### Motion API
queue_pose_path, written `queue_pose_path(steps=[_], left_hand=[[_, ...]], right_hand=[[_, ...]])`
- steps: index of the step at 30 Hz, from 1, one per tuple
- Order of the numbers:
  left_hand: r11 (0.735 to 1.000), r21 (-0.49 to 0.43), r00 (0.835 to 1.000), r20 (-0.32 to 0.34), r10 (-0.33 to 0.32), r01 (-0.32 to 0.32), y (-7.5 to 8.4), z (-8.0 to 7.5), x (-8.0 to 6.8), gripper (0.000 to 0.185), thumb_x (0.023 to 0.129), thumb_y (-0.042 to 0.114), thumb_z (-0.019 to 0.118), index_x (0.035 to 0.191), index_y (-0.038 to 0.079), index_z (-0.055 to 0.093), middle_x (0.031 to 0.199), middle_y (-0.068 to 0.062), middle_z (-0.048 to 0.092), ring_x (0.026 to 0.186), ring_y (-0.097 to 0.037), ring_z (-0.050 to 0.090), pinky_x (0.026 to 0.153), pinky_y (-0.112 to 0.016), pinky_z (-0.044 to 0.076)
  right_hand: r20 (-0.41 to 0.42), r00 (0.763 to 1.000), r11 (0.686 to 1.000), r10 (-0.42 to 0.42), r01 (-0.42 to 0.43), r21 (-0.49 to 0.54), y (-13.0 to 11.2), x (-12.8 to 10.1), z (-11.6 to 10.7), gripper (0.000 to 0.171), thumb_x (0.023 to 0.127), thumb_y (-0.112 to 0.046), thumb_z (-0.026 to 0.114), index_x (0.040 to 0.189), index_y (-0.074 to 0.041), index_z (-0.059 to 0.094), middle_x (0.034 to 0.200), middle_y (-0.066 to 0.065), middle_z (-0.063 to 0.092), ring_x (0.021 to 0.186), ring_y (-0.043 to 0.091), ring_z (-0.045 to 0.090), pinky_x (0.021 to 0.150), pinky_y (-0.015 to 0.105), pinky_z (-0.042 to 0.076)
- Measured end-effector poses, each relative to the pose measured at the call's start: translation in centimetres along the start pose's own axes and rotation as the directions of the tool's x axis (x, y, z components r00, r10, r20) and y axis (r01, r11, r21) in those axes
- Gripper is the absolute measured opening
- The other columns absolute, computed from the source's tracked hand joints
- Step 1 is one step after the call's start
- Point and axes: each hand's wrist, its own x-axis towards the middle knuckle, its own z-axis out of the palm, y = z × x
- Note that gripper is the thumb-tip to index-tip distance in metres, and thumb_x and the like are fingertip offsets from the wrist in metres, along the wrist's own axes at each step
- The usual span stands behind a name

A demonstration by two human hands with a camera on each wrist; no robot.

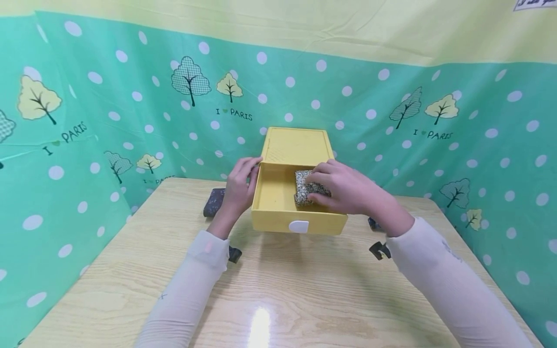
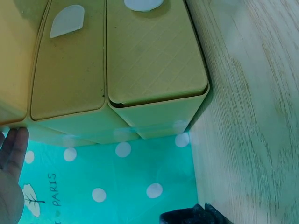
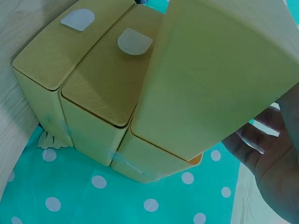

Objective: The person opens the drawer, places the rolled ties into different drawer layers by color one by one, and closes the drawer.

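A yellow drawer [image 1: 300,223] with a white tab stands pulled out from the top of a yellow drawer cabinet [image 1: 298,145]. Inside it, toward the right, is a black-and-white speckled block-shaped item [image 1: 303,186]. My right hand [image 1: 348,188] reaches over the drawer's right wall, with fingers and thumb curved around this item and hiding its right part. At the drawer's left back corner, my left hand [image 1: 240,186] rests its fingertips against the yellow side. The left wrist view shows the left fingers [image 2: 17,149] extended along the edge.
Below the pulled-out drawer are two closed drawers with white tabs [image 3: 78,19]. A dark patterned item [image 1: 214,202] lies left of the cabinet, and another dark item [image 1: 374,224] shows partly behind my right forearm. A green dotted curtain [image 1: 304,96] hangs behind the wooden table [image 1: 313,290].
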Motion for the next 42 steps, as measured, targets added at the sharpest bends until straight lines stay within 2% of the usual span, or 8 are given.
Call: queue_pose_path(steps=[4,8,14,20,27,32,37,42], left_hand=[[1.0,-0.007,1.0,-0.015,0.004,-0.004,0.0,0.1,-0.1,0.025,0.104,0.003,0.057,0.125,-0.005,0.067,0.115,-0.022,0.065,0.092,-0.029,0.068,0.078,-0.032,0.061],[1.0,-0.015,1.0,-0.025,0.01,-0.01,0.1,0.1,0.0,0.025,0.103,0.002,0.058,0.125,-0.004,0.068,0.115,-0.022,0.065,0.091,-0.03,0.068,0.078,-0.033,0.062],[1.0,-0.005,1.0,-0.019,0.016,-0.016,0.1,0.0,0.1,0.025,0.103,0.002,0.057,0.126,-0.005,0.067,0.115,-0.022,0.065,0.093,-0.03,0.068,0.079,-0.032,0.062],[1.0,-0.002,1.0,-0.013,0.017,-0.018,0.1,0.0,0.0,0.025,0.104,0.001,0.056,0.125,-0.005,0.067,0.114,-0.022,0.065,0.092,-0.03,0.068,0.079,-0.031,0.062],[1.0,-0.005,1.0,-0.005,0.017,-0.017,0.1,-0.1,0.0,0.025,0.104,0.001,0.055,0.126,-0.006,0.066,0.115,-0.022,0.064,0.092,-0.03,0.068,0.078,-0.03,0.062],[1.0,-0.004,1.0,0.002,0.016,-0.016,0.1,-0.1,0.1,0.025,0.105,0.003,0.055,0.126,-0.005,0.066,0.115,-0.022,0.064,0.092,-0.029,0.068,0.079,-0.03,0.061],[1.0,0.0,1.0,-0.003,0.02,-0.02,0.1,0.0,0.1,0.025,0.104,0.002,0.055,0.125,-0.005,0.066,0.115,-0.022,0.064,0.091,-0.029,0.068,0.078,-0.03,0.061],[1.0,0.001,1.0,-0.011,0.021,-0.021,0.1,0.0,0.1,0.025,0.104,0.002,0.056,0.126,-0.005,0.066,0.114,-0.022,0.064,0.09,-0.029,0.068,0.078,-0.031,0.062]], right_hand=[[-0.079,0.996,0.998,-0.05,0.047,-0.046,-0.2,-0.2,0.0,0.033,0.093,-0.028,0.078,0.117,-0.005,0.074,0.109,0.008,0.071,0.099,0.026,0.061,0.092,0.043,0.053],[-0.175,0.977,0.99,-0.124,0.11,-0.091,-0.5,-0.3,0.0,0.033,0.091,-0.027,0.079,0.114,-0.003,0.075,0.108,0.01,0.072,0.099,0.03,0.063,0.097,0.049,0.053],[-0.275,0.937,0.974,-0.216,0.185,-0.134,-1.4,-0.2,0.0,0.033,0.091,-0.026,0.078,0.112,-0.001,0.074,0.108,0.014,0.072,0.096,0.033,0.063,0.085,0.048,0.055],[-0.315,0.907,0.955,-0.28,0.228,-0.19,-2.8,-0.2,0.2,0.033,0.093,-0.029,0.076,0.113,-0.003,0.073,0.109,0.013,0.072,0.095,0.033,0.064,0.079,0.044,0.056],[-0.298,0.894,0.927,-0.336,0.256,-0.276,-4.2,-0.4,0.7,0.036,0.09,-0.03,0.078,0.114,-0.004,0.072,0.111,0.013,0.071,0.098,0.033,0.063,0.081,0.042,0.058],[-0.329,0.852,0.89,-0.407,0.289,-0.353,-4.9,-0.5,1.5,0.042,0.088,-0.035,0.08,0.115,-0.005,0.071,0.107,0.011,0.071,0.09,0.031,0.063,0.073,0.039,0.056],[-0.337,0.798,0.833,-0.499,0.335,-0.44,-5.5,-0.6,2.2,0.038,0.089,-0.033,0.078,0.115,-0.006,0.072,0.101,0.01,0.07,0.083,0.028,0.061,0.07,0.035,0.056],[-0.286,0.777,0.768,-0.56,0.358,-0.531,-6.1,-0.9,3.0,0.031,0.099,-0.029,0.064,0.117,-0.005,0.071,0.1,0.008,0.069,0.084,0.024,0.063,0.072,0.032,0.058]])
